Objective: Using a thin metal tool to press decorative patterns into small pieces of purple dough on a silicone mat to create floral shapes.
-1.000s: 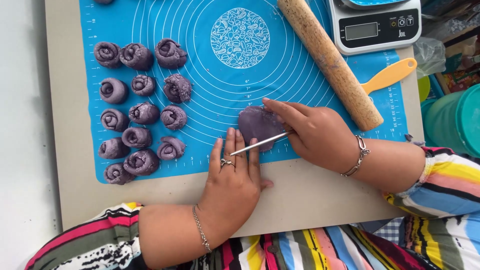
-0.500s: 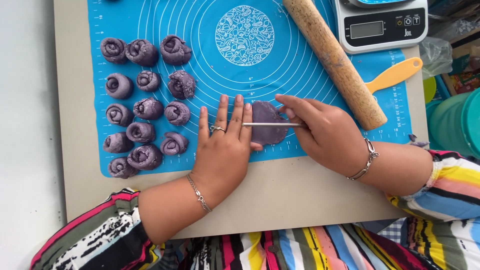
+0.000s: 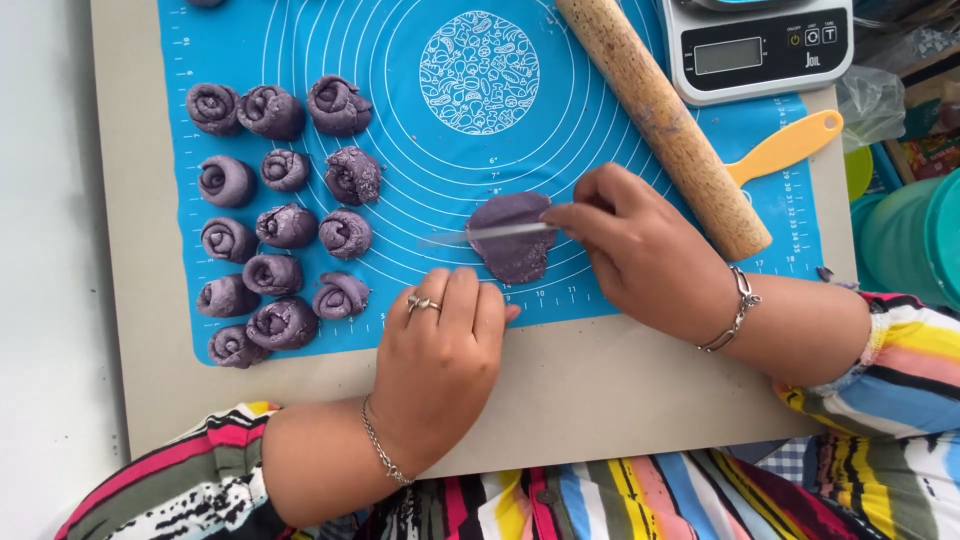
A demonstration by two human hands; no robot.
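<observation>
Thirteen purple dough rolls (image 3: 285,225) in rough rows along the left edge of the blue mat (image 3: 420,180), spiral ends showing, some touching their neighbours; a fourteenth barely visible at the mat's top left corner. Mat spread flat on a beige board (image 3: 130,300), leaving bare margins at the board's left and near edges.

Near the mat's near edge, about midway along it: left hand (image 3: 440,365), palm down, fingers curled loosely together and holding nothing, knuckles over the mat's border, a ring on one finger, a thin chain at the wrist. Fingertips just short of the flat purple dough piece (image 3: 512,235), apart from it by a small gap.

Flat dough piece lying on the mat a little right of centre, below the round printed emblem (image 3: 479,72). Across its upper part, a thin blade (image 3: 495,232), held level, tip pointing toward the rolls.

Right hand (image 3: 640,250) pinching the blade's handle end between thumb and fingers, fingers pressed together, a bracelet at the wrist.

Further right, a wooden rolling pin (image 3: 660,120) lying slantwise from the mat's far edge toward its right edge, just beyond the right hand's knuckles. Beside it, an orange scraper handle (image 3: 785,147) over the mat's right edge. At the board's far right corner, a kitchen scale (image 3: 760,45).
</observation>
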